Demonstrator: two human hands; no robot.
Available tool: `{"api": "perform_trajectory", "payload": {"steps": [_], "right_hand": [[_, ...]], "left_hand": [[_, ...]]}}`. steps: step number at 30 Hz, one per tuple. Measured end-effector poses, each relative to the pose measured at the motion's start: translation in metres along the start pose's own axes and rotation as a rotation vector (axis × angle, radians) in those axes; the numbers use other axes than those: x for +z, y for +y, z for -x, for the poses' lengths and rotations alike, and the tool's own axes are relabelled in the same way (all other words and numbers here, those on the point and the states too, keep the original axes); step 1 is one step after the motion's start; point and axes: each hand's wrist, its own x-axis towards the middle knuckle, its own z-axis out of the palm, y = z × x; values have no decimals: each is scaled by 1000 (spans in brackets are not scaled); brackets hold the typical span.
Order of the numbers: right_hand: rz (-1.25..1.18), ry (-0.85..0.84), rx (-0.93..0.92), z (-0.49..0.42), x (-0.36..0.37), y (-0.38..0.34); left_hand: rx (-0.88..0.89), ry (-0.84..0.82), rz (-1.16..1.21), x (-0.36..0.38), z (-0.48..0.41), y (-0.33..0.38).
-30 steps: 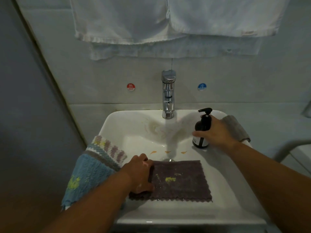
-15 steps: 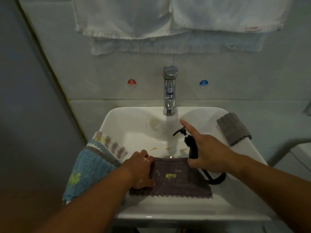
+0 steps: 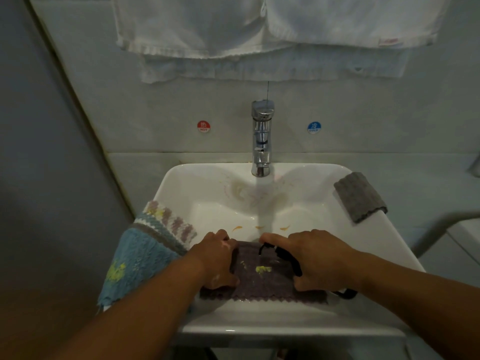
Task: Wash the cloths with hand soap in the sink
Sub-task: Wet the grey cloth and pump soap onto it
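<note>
"Purple-grey is the one we have in the basin, yes?"

"Yes. The purple-grey cloth lies flat at the near side of the white sink, low in the middle of the frame, with a yellow smear on it."

"And how do we hold it?"

"Our left hand sits on its left edge, fingers curled over the edge and gripping it. Our right hand is wrapped round the dark soap pump bottle, forefinger stretched along the pump head. We have the bottle tipped almost flat above the cloth's right half, spout pointing toward the left of the frame. Its base shows under our wrist at the lower right."

"Is soap coming out?"

"We cannot tell; the spout is too small and dark."

"What else do we see?"

"A blue towel with a striped border hangs over the sink's left rim, touching our left forearm. A folded grey cloth rests on the right rim, well apart from our hands. The chrome faucet stands at the back, centre frame, between a red HOT sticker and a blue COLD sticker on the wall. White towels hang across the top."
</note>
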Motion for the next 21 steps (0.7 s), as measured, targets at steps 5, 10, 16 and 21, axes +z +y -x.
{"api": "perform_trajectory", "payload": {"steps": [5, 10, 16, 21], "right_hand": [[-16, 13, -5, -1, 4, -4], [1, 15, 13, 3, 2, -4], [-306, 132, 171, -6, -18, 23], [-756, 502, 359, -35, -19, 58]], "left_hand": [[1, 5, 5, 1, 0, 0], [0, 8, 7, 0, 0, 0], [-2, 11, 7, 1, 0, 1], [-2, 10, 9, 1, -1, 0]]}}
